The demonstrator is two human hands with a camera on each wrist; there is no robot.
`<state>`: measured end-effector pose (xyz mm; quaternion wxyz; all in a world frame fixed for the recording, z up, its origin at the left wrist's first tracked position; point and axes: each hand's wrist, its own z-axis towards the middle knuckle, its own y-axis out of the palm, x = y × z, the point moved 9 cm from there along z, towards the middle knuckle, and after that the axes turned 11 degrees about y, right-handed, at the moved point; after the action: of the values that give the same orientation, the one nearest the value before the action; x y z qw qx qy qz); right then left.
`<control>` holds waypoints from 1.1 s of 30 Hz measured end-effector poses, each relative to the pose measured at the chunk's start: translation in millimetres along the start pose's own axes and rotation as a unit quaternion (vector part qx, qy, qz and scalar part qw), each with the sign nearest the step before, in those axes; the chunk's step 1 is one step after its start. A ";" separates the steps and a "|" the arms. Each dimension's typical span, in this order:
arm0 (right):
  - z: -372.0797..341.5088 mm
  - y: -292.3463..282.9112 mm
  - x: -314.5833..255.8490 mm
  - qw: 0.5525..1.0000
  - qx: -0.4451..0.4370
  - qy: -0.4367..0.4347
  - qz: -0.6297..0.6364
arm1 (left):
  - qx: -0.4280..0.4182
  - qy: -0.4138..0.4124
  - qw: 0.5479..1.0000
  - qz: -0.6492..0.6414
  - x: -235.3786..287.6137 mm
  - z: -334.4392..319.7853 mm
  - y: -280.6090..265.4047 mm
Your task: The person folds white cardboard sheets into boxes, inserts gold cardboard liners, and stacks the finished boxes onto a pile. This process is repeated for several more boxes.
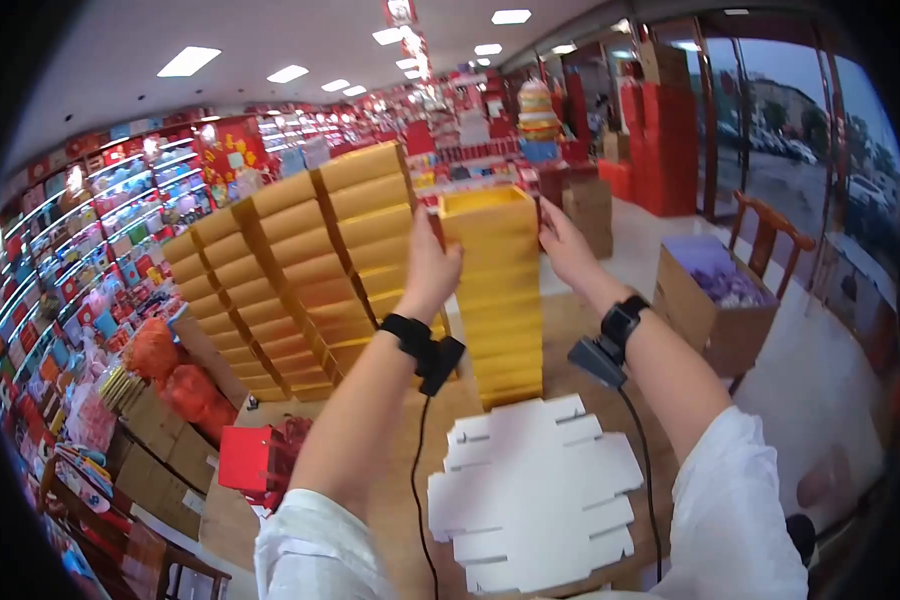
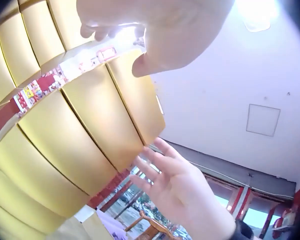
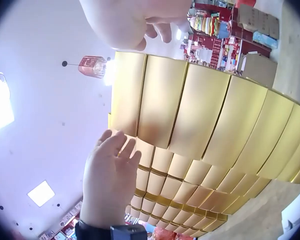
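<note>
A tall stack of gold boxes (image 1: 500, 320) stands in front of me on the table, its top piece showing a hollow inside below a raised rim. My left hand (image 1: 433, 268) is at the left side of the top piece, and my right hand (image 1: 570, 248) is at its right side. In the left wrist view, the right hand (image 2: 177, 187) has spread, nearly straight fingers right at the box edge. The left hand (image 3: 110, 175) in the right wrist view likewise has extended fingertips at the opposite edge. More gold box stacks (image 1: 300, 235) stand to the left.
A flat white die-cut cardboard sheet (image 1: 535, 495) lies on the wooden table (image 1: 370, 500) nearest me. Red boxes (image 1: 248, 458) sit at the table's left edge. To the right, a carton (image 1: 695, 315) with purple contents stands by a wooden chair (image 1: 770, 232). Cables hang from both wrists.
</note>
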<state>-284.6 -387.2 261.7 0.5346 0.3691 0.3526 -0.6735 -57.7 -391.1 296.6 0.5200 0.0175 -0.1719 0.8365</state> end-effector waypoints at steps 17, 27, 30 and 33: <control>-63.6 -48.5 -27.9 0.989 0.093 -0.006 0.118 | -0.574 -0.288 0.584 -0.497 300.1 -279.1 83.9; -266.0 -33.6 -29.1 0.930 -0.326 0.108 -0.130 | -0.634 -0.240 0.560 -0.476 279.7 -307.8 50.3; -362.1 -40.9 -0.7 0.838 -0.450 0.234 -0.202 | -0.638 -0.222 0.618 -0.402 243.3 -283.2 -10.2; -493.7 -57.9 39.9 0.701 -0.591 0.383 -0.108 | -0.624 -0.299 0.627 -0.358 210.9 -288.6 -85.3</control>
<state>-288.2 34.2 -4.9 0.3854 0.1625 0.8902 -0.1804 -36.6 -86.5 92.1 0.5851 -0.0021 -0.7790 0.2254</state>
